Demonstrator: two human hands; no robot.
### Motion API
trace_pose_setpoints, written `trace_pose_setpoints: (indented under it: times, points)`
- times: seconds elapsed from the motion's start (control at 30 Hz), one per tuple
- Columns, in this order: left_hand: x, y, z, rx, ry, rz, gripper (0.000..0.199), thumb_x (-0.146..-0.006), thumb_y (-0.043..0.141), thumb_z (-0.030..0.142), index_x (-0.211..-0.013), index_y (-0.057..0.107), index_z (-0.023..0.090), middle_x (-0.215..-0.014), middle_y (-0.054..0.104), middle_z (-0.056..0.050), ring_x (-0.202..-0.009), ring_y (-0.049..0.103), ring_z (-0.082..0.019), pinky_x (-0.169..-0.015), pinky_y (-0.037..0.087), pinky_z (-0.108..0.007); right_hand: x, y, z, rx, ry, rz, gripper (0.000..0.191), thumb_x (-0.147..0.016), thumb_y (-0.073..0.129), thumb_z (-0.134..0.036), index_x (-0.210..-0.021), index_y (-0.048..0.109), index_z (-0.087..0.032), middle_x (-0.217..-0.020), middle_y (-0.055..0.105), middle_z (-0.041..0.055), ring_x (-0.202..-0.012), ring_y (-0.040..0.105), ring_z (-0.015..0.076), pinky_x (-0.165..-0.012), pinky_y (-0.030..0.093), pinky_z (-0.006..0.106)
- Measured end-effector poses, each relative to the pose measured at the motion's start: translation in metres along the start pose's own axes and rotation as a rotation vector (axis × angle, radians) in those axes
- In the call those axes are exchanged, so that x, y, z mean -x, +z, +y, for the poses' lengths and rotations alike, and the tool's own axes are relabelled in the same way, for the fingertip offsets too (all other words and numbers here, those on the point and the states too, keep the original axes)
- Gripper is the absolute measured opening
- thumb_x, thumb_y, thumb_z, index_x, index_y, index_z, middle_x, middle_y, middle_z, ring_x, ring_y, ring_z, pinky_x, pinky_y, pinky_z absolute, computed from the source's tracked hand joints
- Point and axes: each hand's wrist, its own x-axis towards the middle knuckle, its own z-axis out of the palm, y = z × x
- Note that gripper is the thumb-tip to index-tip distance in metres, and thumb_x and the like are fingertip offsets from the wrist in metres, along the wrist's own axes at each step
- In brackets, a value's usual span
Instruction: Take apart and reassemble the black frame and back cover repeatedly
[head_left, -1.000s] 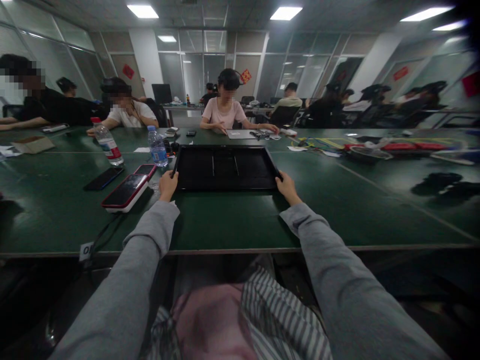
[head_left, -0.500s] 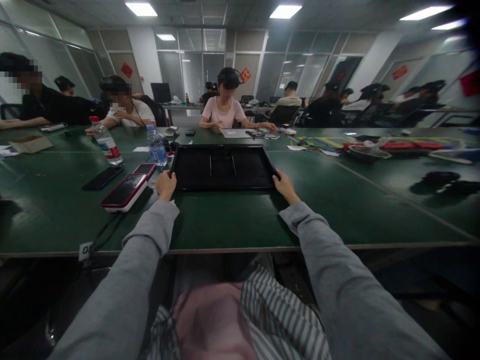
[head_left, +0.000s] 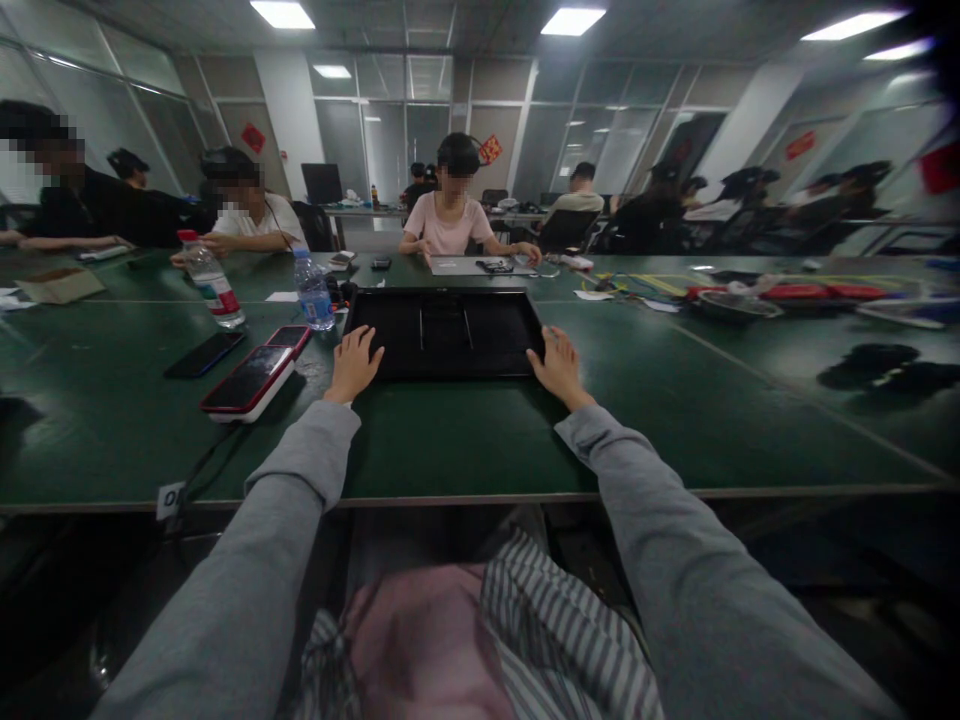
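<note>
A black rectangular tray (head_left: 495, 345) with a raised rim lies flat on the green table (head_left: 465, 440). Two thin pale strips stand out on its dark inside. Over the tray's left edge rests my left hand (head_left: 356, 364), palm down with fingers spread. My right hand (head_left: 557, 364) lies the same way at the right edge, its fingers apart. Neither hand is wrapped round anything. How firmly they touch the rim cannot be made out.
Left of the tray are a blue-labelled bottle (head_left: 313, 292), a red-capped bottle (head_left: 214, 285), a red-edged device (head_left: 249, 385) and a dark phone (head_left: 205, 355). A person (head_left: 448, 218) sits opposite. Cables and a dark bundle (head_left: 885, 368) lie at right.
Both hands have let go of the tray's side edges and opened, fingers now spread over its rim. The tray looks unmoved. The person opposite has shifted a flat sheet slightly left.
</note>
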Motion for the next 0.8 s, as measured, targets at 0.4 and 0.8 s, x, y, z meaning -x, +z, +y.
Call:
trace_pose_setpoints:
  times: [0.4, 0.8]
  points:
    - [-0.001, 0.005, -0.003, 0.008, -0.031, -0.013, 0.035, -0.101, 0.047, 0.029, -0.128, 0.069, 0.022, -0.138, 0.065, -0.012, -0.131, 0.052, -0.030, -0.113, 0.034, -0.045, -0.005, 0.008, 0.013, -0.074, -0.038, -0.082, 0.044, -0.095, 0.048, -0.034, -0.130, 0.067, -0.018, -0.139, 0.062, 0.0160, -0.140, 0.045, 0.0336, -0.116, 0.040, 0.058]
    - [-0.013, 0.007, -0.037, 0.083, -0.370, 0.182, 0.043, -0.098, 0.052, 0.030, -0.136, 0.063, 0.013, -0.138, 0.063, -0.018, -0.130, 0.057, -0.031, -0.111, 0.042, -0.042, -0.013, 0.014, 0.032, -0.200, 0.172, 0.087, 0.046, -0.089, 0.051, -0.033, -0.130, 0.064, -0.016, -0.124, 0.064, 0.0193, -0.122, 0.056, 0.0313, -0.111, 0.044, 0.054]
